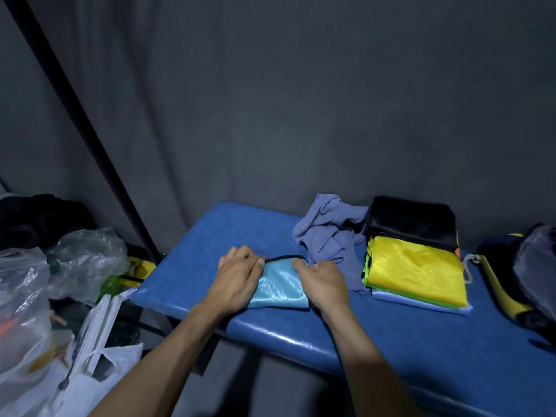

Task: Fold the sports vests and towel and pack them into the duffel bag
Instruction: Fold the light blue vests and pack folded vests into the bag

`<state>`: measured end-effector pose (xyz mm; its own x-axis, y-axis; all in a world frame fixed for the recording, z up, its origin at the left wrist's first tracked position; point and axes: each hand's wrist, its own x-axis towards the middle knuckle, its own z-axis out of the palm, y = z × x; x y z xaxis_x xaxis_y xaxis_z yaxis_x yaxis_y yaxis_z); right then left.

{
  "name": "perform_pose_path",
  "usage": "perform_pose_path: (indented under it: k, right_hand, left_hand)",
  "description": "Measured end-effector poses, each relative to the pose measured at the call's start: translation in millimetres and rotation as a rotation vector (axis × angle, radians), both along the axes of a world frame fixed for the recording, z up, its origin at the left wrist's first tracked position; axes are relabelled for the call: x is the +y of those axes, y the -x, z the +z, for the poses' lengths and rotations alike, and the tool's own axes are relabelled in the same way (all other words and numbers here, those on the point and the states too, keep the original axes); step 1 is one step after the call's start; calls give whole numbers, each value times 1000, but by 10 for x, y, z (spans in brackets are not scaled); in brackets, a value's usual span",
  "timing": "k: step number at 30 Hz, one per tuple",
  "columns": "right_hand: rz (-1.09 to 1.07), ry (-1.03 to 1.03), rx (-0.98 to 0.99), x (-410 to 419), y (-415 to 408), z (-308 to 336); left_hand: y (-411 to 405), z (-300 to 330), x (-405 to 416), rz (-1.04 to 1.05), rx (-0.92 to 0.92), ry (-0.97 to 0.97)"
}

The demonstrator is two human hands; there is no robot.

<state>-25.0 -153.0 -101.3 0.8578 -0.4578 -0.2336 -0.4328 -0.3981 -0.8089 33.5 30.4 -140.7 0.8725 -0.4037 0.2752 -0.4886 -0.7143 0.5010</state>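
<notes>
A light blue sports vest (281, 288) with a black trim lies folded small on the blue padded bench (391, 341). My left hand (237, 276) presses its left side with the fingers laid over the far edge. My right hand (323, 281) grips its right side, fingers curled at the top corner. A crumpled grey-blue towel (328, 233) sits just behind the vest. To the right is a stack of folded vests, yellow on top (418, 273), with green and pale blue edges below. A dark duffel bag (529, 275) with yellow trim sits at the far right, partly cut off.
A folded black cloth (413, 219) lies behind the yellow stack. Clear and white plastic bags (45, 296) crowd the floor at the left. A black pole (90, 139) slants up the left side. Grey curtain hangs behind the bench.
</notes>
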Motion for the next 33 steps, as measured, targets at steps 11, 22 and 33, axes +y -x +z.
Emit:
perform_pose_path:
  k: [11, 22, 33]
  right_hand:
    - [-140, -191, -356, 156, 55, -71]
    - [-13, -139, -485, -762, 501, 299]
    - [-85, 48, -558, -2141, 641, 585]
  left_hand:
    - [28, 29, 32, -9, 10, -61]
    - [249, 814, -535, -337, 195, 123]
    - [43, 1018, -2113, -413, 94, 217]
